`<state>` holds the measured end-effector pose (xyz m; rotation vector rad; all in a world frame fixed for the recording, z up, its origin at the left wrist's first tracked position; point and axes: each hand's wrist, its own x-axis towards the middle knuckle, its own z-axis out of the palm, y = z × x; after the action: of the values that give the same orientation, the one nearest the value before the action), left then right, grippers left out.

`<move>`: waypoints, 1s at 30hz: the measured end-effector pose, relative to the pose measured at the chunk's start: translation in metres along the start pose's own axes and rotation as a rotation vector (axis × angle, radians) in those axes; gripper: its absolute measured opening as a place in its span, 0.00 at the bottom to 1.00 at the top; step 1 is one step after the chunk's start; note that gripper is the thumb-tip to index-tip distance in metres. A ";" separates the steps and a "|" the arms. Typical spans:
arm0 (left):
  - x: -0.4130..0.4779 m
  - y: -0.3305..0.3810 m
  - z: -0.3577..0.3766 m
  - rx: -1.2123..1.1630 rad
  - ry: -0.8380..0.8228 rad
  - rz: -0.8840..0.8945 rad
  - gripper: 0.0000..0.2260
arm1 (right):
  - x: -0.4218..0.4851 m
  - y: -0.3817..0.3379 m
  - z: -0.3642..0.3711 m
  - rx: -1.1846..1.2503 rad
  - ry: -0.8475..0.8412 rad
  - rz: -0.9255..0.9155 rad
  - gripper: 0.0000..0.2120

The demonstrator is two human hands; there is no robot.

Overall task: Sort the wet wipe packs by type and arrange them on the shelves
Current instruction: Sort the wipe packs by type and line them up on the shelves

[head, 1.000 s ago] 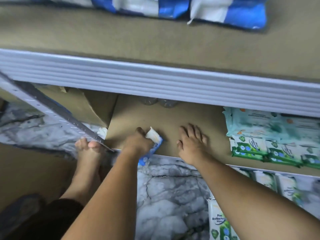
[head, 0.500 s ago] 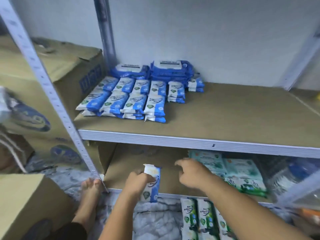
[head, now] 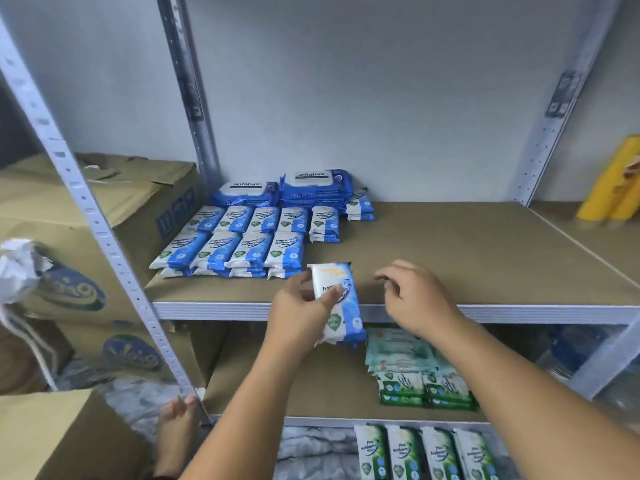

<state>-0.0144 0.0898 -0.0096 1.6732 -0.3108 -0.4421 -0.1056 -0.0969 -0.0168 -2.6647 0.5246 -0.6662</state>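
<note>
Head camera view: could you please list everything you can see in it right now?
Held pack: one, blue-white, over the upper shelf's front edge.
Small blue packs: about ten stacks, upper shelf, left.
Large blue packs: two stacks, behind them.
Teal packs: one stack, lower shelf.
Green packs: several, lower shelf, before the teal ones.
Floor packs: four, green-white, below the lower shelf.
Cardboard boxes: several, brown, left.
Yellow item: one, far right.
Foot: one, bare, bottom left.
Left hand: grips that pack.
Right hand: empty, beside it.
</note>
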 end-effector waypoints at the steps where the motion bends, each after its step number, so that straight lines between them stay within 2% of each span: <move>1: 0.005 0.005 0.003 0.057 0.009 0.032 0.19 | 0.005 0.004 0.007 0.005 0.020 0.020 0.14; 3: 0.016 0.011 0.007 0.180 0.032 0.066 0.20 | 0.016 0.010 0.022 0.004 0.034 0.042 0.13; 9: 0.039 0.009 0.016 0.378 0.053 0.145 0.19 | 0.048 0.021 0.045 -0.018 0.009 0.067 0.21; 14: 0.038 0.019 0.023 0.811 0.110 0.317 0.13 | 0.053 0.018 0.046 -0.092 -0.059 0.084 0.24; 17: 0.033 0.023 0.021 1.049 0.182 0.403 0.07 | 0.051 0.019 0.047 -0.157 -0.103 0.104 0.22; 20: 0.036 0.022 0.012 1.027 0.144 0.500 0.08 | 0.052 0.021 0.049 -0.159 -0.108 0.102 0.19; 23: 0.035 0.019 -0.008 0.876 -0.145 0.631 0.19 | 0.050 0.019 0.050 -0.157 -0.095 0.101 0.19; 25: 0.028 0.019 -0.017 0.946 -0.325 0.656 0.25 | 0.050 0.017 0.049 -0.155 -0.096 0.113 0.18; 27: 0.026 0.014 -0.016 1.040 -0.327 0.722 0.27 | 0.052 0.017 0.049 -0.151 -0.105 0.128 0.18; 30: 0.029 0.006 -0.008 1.009 -0.205 0.805 0.24 | 0.053 0.017 0.050 -0.148 -0.100 0.144 0.19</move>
<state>0.0154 0.0833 -0.0062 2.2434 -1.4761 0.2186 -0.0414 -0.1231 -0.0450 -2.7461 0.7569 -0.4666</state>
